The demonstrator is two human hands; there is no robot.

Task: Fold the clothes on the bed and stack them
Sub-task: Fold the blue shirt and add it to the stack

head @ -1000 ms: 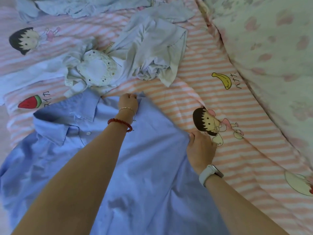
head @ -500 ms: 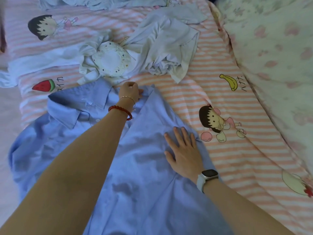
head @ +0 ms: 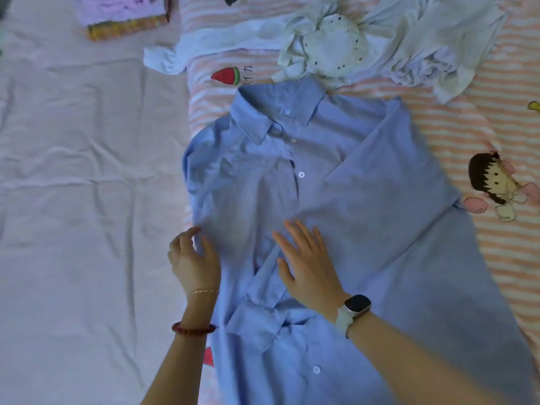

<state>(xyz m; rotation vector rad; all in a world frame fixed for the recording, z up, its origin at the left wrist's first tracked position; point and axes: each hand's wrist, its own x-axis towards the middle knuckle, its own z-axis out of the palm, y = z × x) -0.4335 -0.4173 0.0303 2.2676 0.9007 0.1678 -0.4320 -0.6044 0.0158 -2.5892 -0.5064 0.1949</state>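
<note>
- The light blue cotton button-up shirt lies front side up on the pink-and-white striped bed sheet, with the collar away from the person.
- The shirt's right side is folded over the front.
- The right hand lies flat on the shirt with straight, spread fingers and holds nothing.
- The left hand is at the shirt's left edge with fingers curled; I cannot tell if it pinches the fabric.
- A crumpled pile of white clothes lies just behind the collar.
</note>
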